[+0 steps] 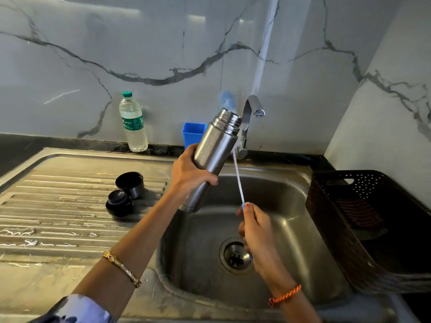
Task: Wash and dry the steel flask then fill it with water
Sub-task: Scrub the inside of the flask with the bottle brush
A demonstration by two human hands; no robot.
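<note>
The middle of the frame is occupied by a tilted steel flask (213, 155), with a curved chrome tap (250, 117) just behind it at upper centre. The steel sink basin (291, 206) at lower centre is left open. On the ribbed draining board (58, 217) at left, passage is narrowed by two black caps (124, 194). The right edge is blocked by a dark perforated plastic basket (349, 229).

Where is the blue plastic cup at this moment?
In the head view the blue plastic cup stands on the counter against the marble wall, between the water bottle and the tap, just behind the tilted steel flask.
</note>
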